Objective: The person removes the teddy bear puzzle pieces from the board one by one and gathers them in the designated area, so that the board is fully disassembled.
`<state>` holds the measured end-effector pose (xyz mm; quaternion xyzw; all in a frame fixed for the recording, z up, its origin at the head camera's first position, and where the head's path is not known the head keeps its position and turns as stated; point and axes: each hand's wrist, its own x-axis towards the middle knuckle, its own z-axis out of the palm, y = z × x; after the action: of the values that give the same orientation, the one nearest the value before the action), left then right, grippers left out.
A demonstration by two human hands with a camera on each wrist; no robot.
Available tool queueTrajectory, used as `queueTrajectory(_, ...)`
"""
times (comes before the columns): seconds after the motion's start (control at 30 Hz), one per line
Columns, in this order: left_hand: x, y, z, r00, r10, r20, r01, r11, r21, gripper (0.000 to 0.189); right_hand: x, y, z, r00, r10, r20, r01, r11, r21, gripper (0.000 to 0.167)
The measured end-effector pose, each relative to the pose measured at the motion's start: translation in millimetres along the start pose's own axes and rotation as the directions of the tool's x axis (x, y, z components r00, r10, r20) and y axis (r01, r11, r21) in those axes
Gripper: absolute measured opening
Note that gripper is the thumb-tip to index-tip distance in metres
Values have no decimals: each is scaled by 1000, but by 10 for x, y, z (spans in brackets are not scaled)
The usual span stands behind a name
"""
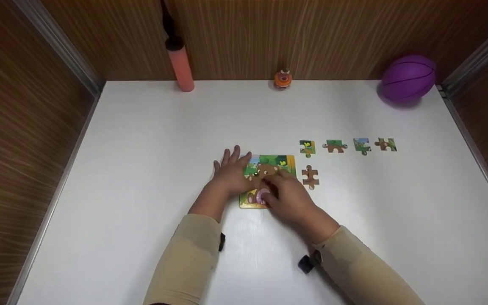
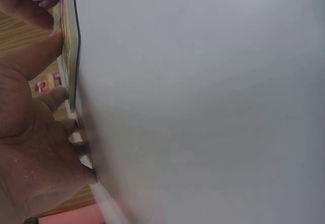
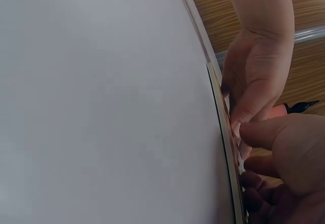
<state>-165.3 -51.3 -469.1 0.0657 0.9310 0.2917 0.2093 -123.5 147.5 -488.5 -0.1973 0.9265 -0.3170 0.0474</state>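
Note:
A puzzle board [image 1: 284,159] with a bear picture lies flat on the table. My left hand [image 1: 232,173] rests over its left side, fingers spread past the edge onto the table and thumb on the picture; in the left wrist view the left thumb [image 2: 43,54] touches the board's top near its rim. My right hand [image 1: 290,197] bends over the board's right half, with thumb and forefinger pinching a puzzle piece at the bear's body, mostly hidden by the fingers. The right thumb [image 3: 259,132] meets the left one in the right wrist view. A brown puzzle piece [image 1: 310,178] lies beside the board.
A row of several loose pieces [image 1: 335,146] lies right of the board, farther back. Along the back wall stand a pink pump [image 1: 181,70], a small orange toy figure [image 1: 283,79] and a purple ball [image 1: 409,78]. Wood-grain panels enclose the white table [image 1: 142,140].

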Motion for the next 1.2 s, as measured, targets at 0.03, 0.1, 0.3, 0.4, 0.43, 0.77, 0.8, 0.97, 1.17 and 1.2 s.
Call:
queueTrajectory(0.03,1,-2,2,1000,0,0,0,1000,2,88,11,-8,13,1000,14,2,-14,1000,-4,38)
queueTrajectory(0.1,1,-5,2,1000,1,4,-1,1000,7,87,29,-20,34,999,38,-1,-38,999,-11,38)
queueTrajectory(0.3,5,-18,-22,1000,14,23,-15,1000,22,99,56,-36,52,998,64,-14,-64,998,-1,38)
queueTrajectory(0.4,8,-31,-38,999,21,32,-22,999,40,109,70,-43,44,997,80,-7,-80,997,15,37)
queueTrajectory(0.43,8,-34,-43,999,22,35,-23,999,43,113,78,-45,41,996,88,-1,-88,996,22,37)
queueTrajectory(0.77,17,-48,-57,999,24,38,-26,997,73,126,162,-72,2,986,163,16,-164,981,104,37)
queueTrajectory(0.8,20,-50,-55,999,26,35,-28,997,75,126,169,-72,-1,987,163,10,-163,981,106,37)
queueTrajectory(0.97,20,-61,-42,999,39,23,-41,996,82,126,198,-66,-5,990,138,-22,-136,986,93,22)
queueTrajectory(1.17,9,-62,-26,999,35,21,-36,996,81,123,227,-61,15,990,136,-45,-132,988,85,9)
queueTrajectory(1.2,6,-62,-22,999,32,21,-33,996,79,123,231,-58,19,990,134,-49,-130,988,81,8)
